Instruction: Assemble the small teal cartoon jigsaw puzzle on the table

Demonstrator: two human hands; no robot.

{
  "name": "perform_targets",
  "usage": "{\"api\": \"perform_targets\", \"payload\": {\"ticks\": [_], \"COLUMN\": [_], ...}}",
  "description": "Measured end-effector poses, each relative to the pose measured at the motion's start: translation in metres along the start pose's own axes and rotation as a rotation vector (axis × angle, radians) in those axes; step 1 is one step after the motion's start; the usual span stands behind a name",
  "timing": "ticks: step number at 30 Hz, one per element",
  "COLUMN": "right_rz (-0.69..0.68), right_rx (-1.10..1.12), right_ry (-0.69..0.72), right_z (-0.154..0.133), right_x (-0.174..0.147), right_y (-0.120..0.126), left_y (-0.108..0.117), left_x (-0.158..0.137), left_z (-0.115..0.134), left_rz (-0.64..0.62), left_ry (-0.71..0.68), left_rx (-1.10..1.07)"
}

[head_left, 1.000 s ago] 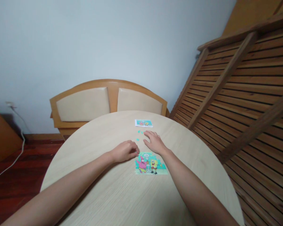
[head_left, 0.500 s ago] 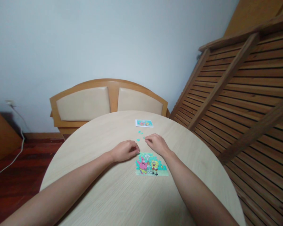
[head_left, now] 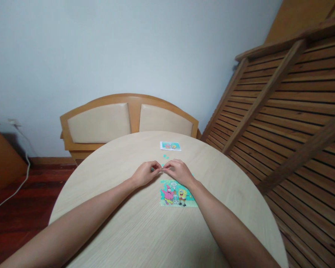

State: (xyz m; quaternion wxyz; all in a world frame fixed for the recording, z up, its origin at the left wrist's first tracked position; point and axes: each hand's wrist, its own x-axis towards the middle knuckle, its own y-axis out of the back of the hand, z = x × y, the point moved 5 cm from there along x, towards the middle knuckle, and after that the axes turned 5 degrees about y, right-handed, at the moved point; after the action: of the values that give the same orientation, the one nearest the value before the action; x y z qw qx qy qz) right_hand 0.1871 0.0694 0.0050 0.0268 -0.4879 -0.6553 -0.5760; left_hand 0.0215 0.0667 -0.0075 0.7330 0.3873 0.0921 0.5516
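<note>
I have left hand (head_left: 145, 174) and right hand (head_left: 181, 172) pinched, fingertips meeting or nearly so; forearms (head_left: 92, 214) extended forward, converging.

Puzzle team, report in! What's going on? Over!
Left hand meets right hand, hold unclear. Puzzle nearer, right forearm hiding its right edge. Loose pieces beyond hands.

The desk (head_left: 128, 230) in this room is round, its top pale with a fine wood grain. Counting the near side as six o'clock, I see a printed card (head_left: 170, 146) near the rim at twelve, teal picture facing up. Closer to the middle lies a jigsaw puzzle (head_left: 173, 195) of cartoon figures on teal, its three o'clock side partly hidden. Small loose pieces (head_left: 165, 156) lie between the two, around eleven o'clock from the puzzle.
</note>
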Motion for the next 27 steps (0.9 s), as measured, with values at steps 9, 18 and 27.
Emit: {"api": "perform_targets", "payload": {"ticks": [9, 18, 27], "right_rz": [0.022, 0.005, -0.024], "right_rx": [0.071, 0.127, 0.127], "right_ry": [-0.019, -0.010, -0.033], "right_z": [0.003, 0.000, -0.001], "right_x": [-0.004, -0.004, -0.004], "right_y": [0.000, 0.000, 0.004], "left_y": [0.000, -0.002, -0.007], "left_x": [-0.003, 0.000, 0.005], "left_z": [0.012, 0.007, -0.014], "left_rz": [-0.077, -0.143, -0.202], "left_ry": [-0.061, 0.035, 0.158], "left_rx": [-0.142, -0.240, -0.407]}}
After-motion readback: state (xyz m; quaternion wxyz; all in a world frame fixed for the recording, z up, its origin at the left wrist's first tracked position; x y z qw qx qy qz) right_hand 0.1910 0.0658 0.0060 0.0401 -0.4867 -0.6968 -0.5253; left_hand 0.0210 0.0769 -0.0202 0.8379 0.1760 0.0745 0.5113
